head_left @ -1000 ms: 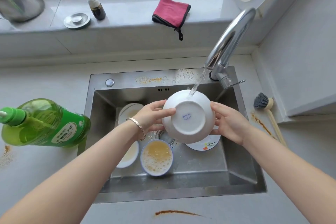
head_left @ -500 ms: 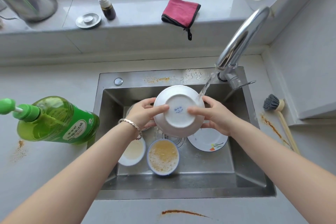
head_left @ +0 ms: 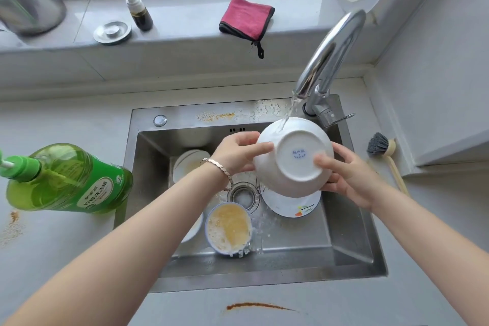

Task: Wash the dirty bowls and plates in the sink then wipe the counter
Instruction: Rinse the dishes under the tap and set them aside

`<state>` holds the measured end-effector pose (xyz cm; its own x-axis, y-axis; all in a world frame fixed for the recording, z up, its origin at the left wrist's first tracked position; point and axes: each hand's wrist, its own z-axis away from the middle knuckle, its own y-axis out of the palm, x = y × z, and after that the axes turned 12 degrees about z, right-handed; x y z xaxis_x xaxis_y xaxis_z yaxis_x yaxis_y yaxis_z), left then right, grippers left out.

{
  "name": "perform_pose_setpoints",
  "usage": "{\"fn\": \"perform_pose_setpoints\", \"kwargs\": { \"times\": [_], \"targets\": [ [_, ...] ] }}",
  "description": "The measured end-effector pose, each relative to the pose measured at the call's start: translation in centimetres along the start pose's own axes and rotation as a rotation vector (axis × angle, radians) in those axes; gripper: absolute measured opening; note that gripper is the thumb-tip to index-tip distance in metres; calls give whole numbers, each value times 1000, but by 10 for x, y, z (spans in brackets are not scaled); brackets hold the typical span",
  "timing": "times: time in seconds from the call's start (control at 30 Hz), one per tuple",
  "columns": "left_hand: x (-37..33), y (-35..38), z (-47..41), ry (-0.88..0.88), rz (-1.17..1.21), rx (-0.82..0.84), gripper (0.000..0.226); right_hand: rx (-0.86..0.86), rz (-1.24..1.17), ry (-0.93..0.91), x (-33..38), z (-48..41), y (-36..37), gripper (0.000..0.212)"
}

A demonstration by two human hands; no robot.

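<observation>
Step in hand: rinsing the outside of a white bowl (head_left: 293, 157), early in the washing. The bowl is held tilted, base toward the camera, over the sink (head_left: 352, 246) at about 1 o'clock of the basin. Water (head_left: 287, 116) from the tap (head_left: 330, 53) hits its wall at 11 o'clock. The left hand (head_left: 238, 153) grips the bowl at its 9 o'clock, thumb on the outer wall and fingers curled behind the rim. The right hand (head_left: 352, 177) grips at 4 o'clock, thumb on the foot ring, the other fingers wrapped under the edge. So both hands are clamped on the bowl. Unwashed in the basin: a small bowl (head_left: 229, 229) with yellow residue at 7 o'clock, a flowered plate (head_left: 291, 205) directly under the held bowl, and stacked plates (head_left: 189, 164) at 9 o'clock. The next move probably means turning the bowl so water reaches the rest of the wall and the inside. It is wet and likely slick, so the grip needs to stay firm. The counter (head_left: 66, 259) has a brown streak (head_left: 259, 306) at 6 o'clock of the sink, not yet wiped. The red cloth (head_left: 246, 18) lies on the sill at 12 o'clock.
</observation>
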<state>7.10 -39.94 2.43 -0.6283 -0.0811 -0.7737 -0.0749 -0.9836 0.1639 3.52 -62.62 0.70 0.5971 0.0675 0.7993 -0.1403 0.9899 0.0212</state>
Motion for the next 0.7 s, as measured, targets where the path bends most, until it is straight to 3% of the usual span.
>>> {"fn": "perform_pose_setpoints", "kwargs": {
  "times": [0.13,0.23,0.4,0.57,0.63,0.7],
  "targets": [
    [4,-9,12,-58,24,-42,34,-40,84,-74,-1,5,5,88],
    [5,-20,28,-168,74,-96,19,-95,264,-197,0,7,20,78],
    [2,-37,55,-395,152,-77,42,-131,677,-506,-8,17,44,77],
    [18,-34,77,-568,221,-60,37,-108,1048,-1105,-40,25,54,70],
    [25,-30,81,-546,331,-97,18,-150,1104,-1186,-46,28,56,67],
    [30,-26,84,-489,439,-139,24,-166,1104,-1184,-52,30,56,61]
  ]
}}
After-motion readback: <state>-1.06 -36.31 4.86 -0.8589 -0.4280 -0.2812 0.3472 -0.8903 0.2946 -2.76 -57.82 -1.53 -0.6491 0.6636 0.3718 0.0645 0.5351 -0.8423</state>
